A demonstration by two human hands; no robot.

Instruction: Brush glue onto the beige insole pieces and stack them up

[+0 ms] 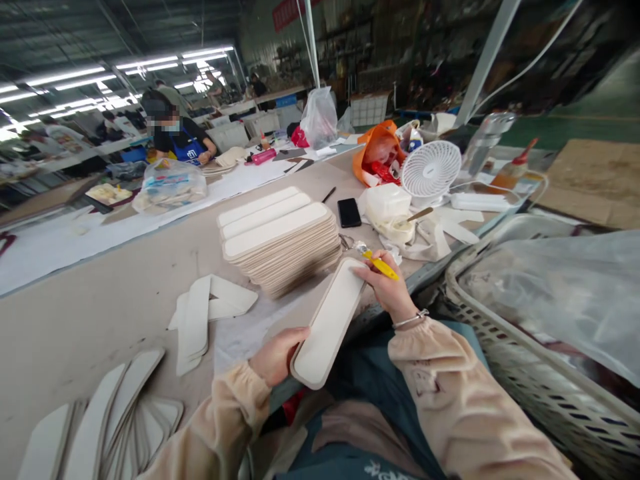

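A long white rounded panel (330,327), with a beige rim, is held tilted above the table's front edge. My left hand (280,353) is closed on its lower left edge, thumb on top. At the upper end, my right hand (387,283) grips the panel's edge and also holds a yellow-handled tool (383,265) with a metal end, whose exact kind I cannot make out. Just beyond stands a thick stack of similar panels (290,250). Loose white strips (195,320) lie left of my hands, and more panels (120,413) are fanned out at the lower left.
A phone (349,213), a white fan (431,170), an orange bag (373,157) and a bottle with a red nozzle (510,172) are on the table. A plastic basket (540,353) stands at my right. Across the table sits a co-worker (185,143) beside a plastic bag (173,187).
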